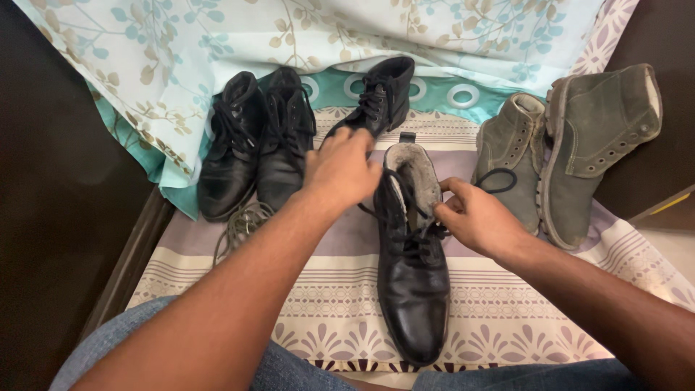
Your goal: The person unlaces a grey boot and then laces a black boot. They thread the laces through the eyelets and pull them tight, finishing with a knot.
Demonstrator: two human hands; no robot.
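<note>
A black boot lies on the bed in front of the person, toe toward the knees, its fleece-lined mouth open and its tongue pulled up. The left hand is at the boot's upper left side with fingers curled down; it seems to pinch a lace end there, but the grip itself is hidden behind the knuckles, so I cannot tell how tightly it closes. The right hand pinches the black lace between thumb and fingers at the boot's right eyelets, a loop of it trailing off toward the grey boots.

The lower eyelets look threaded, while the top ones appear slack, so the lacing looks roughly half done. Three other black boots stand beyond, near the floral sheet; two appear laced. A loose grey lace lies beside them. The pair of grey boots at right shows bare eyelets, seemingly not yet laced.
</note>
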